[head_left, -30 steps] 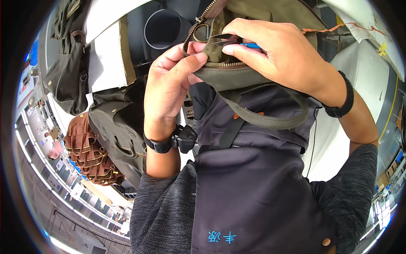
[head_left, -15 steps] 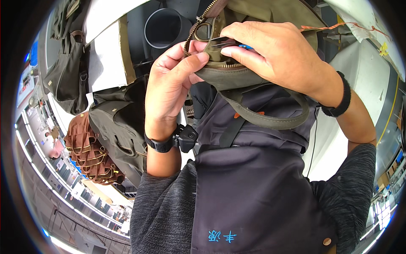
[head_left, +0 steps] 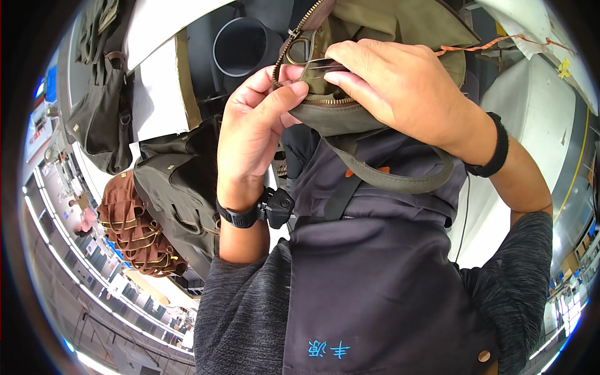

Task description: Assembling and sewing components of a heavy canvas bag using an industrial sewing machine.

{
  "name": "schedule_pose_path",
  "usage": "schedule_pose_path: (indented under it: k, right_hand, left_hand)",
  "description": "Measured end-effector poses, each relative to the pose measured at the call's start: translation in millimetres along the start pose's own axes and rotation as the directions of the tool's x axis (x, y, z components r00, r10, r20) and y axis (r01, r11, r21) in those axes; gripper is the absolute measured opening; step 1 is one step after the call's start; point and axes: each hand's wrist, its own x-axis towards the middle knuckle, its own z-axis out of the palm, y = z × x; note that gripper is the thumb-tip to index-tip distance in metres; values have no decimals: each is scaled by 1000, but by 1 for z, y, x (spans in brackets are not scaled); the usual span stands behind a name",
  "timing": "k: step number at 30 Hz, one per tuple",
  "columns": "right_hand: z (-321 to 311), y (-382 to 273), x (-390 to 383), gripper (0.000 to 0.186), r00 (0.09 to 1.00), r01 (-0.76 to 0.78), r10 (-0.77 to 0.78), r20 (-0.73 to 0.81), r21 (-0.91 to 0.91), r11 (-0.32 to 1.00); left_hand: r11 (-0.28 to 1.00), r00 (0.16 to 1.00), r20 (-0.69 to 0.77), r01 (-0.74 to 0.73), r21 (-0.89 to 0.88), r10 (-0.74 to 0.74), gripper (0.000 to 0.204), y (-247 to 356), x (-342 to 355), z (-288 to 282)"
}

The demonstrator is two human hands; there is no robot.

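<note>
An olive fabric bag point(head_left: 390, 19) with a brass zipper point(head_left: 325, 100) lies open at the top, its strap loop point(head_left: 412, 182) hanging over my dark apron. My left hand point(head_left: 256, 128) pinches the bag's edge beside the zipper, below a metal ring point(head_left: 300, 49) inside the opening. My right hand point(head_left: 409, 94) is closed on small thread snips point(head_left: 322, 64), whose thin blades point left into the bag near the left fingertips. The snips' handle is hidden under the right fingers.
Dark olive bags point(head_left: 178, 187) and a heap of brown pieces point(head_left: 134, 225) lie at the left, with more bags point(head_left: 100, 119) above. A white board point(head_left: 156, 94) and a dark round bin point(head_left: 240, 44) sit upper left. A twisted orange cord point(head_left: 519, 37) crosses upper right. A distant person point(head_left: 84, 215) appears far left.
My right hand and forearm have moved slightly down, and the snips' blue handle is now covered by the fingers. My left hand has shifted a little, still pinching the bag.
</note>
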Motion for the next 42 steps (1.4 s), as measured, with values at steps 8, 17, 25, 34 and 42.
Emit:
schedule_pose_path:
  k: [8,17,25,34,42]
  right_hand:
    - [3,4,-3,19,996,79,-80,-32,-39,996]
    - [6,5,-5,20,999,33,-32,-37,23,999]
    - [8,5,-8,19,999,-22,27,-34,127,992]
    - [-25,-3,-14,26,911,-401,400,101,446,800]
    - [-109,96,-7,42,863,-471,418,-284,-154,868]
  left_hand:
    - [1000,1000,4,0,-2,0,20,-3,2,2]
    - [1000,1000,17,-7,-18,8,20,-4,3,2]
    - [1000,998,55,27,12,-27,18,-2,5,7]
    - [975,996,26,-84,204,81,28,0,-5,19]
    - [981,999,13,-49,189,47,27,8,-2,36]
